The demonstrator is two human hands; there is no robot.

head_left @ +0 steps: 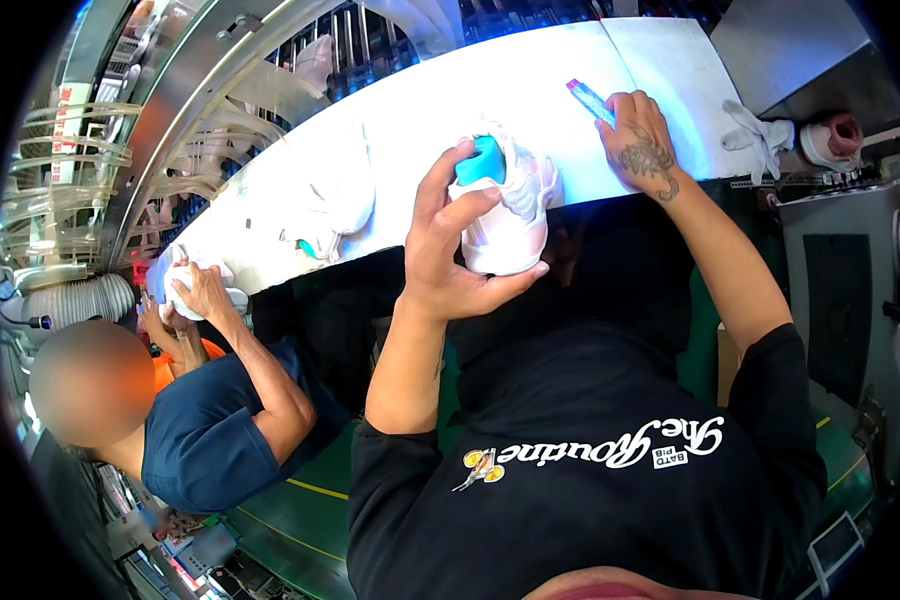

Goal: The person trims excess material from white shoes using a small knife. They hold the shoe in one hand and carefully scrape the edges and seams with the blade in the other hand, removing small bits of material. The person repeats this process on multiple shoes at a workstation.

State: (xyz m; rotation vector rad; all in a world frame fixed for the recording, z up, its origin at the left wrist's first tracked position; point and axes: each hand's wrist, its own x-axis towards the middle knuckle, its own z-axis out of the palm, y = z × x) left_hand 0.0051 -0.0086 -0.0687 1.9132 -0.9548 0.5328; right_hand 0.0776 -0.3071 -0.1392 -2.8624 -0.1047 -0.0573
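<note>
My left hand is wrapped round a white shoe with a turquoise piece showing in its opening. The shoe is held upright at the near edge of the white table. On the tabletop to the right, my right hand has its fingers closed on a slim blue stick-shaped tool with a pinkish-red end. That tool's exact kind cannot be made out, and part of it is hidden under the fingers.
Another white shoe lies left on the table. Further left, a co-worker in a dark blue shirt handles a white shoe. White gloves and a pink-lined shoe are at right. Metal rollers run behind.
</note>
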